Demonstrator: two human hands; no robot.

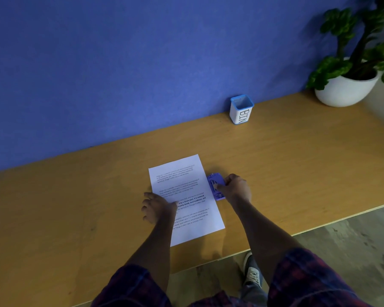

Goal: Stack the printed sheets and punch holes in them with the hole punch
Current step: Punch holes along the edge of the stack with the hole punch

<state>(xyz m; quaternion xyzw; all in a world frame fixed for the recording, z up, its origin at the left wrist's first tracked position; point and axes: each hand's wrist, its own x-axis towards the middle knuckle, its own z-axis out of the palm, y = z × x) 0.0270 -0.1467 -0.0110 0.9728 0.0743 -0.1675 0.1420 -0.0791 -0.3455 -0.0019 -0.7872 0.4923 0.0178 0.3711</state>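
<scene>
Left hand (157,208) lay palm down, fingers spread, pressing the sheets' (186,196) left edge near the counter's (297,173) front edge. Right hand (236,187) curled over the punch (215,185), gripping it against the sheets' right edge. Bin (241,109) and plant (350,63) stood well apart at the counter's back edge.

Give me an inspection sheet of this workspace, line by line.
Surface: wooden desk, against a blue wall.
Job's things: printed sheets lie flat as one pile; purple hole punch sits at their right edge.
Clutter: small container marked BIN by the wall; potted plant at far right.
Grippers: left hand presses on the sheets; right hand is on the hole punch.
Cables: nothing seen.
Surroundings: floor and a shoe below the desk edge.
</scene>
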